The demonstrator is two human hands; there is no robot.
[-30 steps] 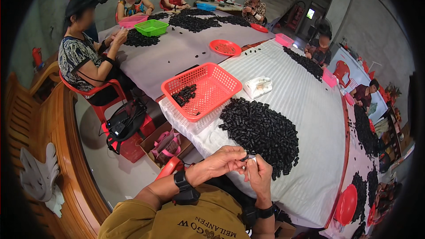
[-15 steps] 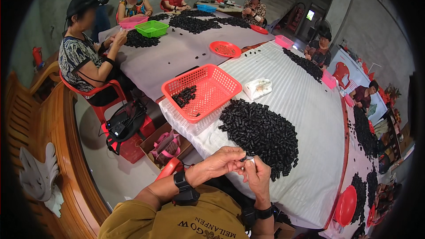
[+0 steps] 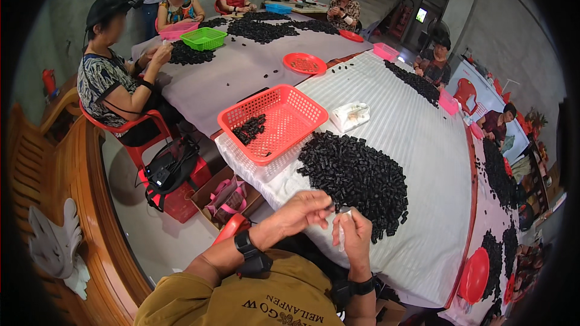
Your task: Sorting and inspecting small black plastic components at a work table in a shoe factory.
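My left hand (image 3: pixel 305 211) is closed in a pinch over the near table edge. A small black piece (image 3: pixel 330 206) shows at its fingertips, too small to make out in detail. Close beside it, a little apart, my right hand (image 3: pixel 355 234) grips a crumpled strip of white cloth or tissue (image 3: pixel 342 236) that hangs below the fingers. Just beyond both hands spreads a large heap of short black cylindrical pieces (image 3: pixel 356 181). A red perforated basket (image 3: pixel 296 115) at the heap's far left holds a small cluster of the same pieces.
A white tissue pack (image 3: pixel 350 117) lies between basket and heap. Farther off are a red round tray (image 3: pixel 305 63), a green basket (image 3: pixel 204 38) and more black heaps. Several people sit around the tables. A wooden bench (image 3: pixel 66 205) and a black backpack (image 3: pixel 172 166) are at the left.
My hands, together before, have drawn slightly apart. The left has moved a little up and to the left, and more of the white strip in the right hand now shows.
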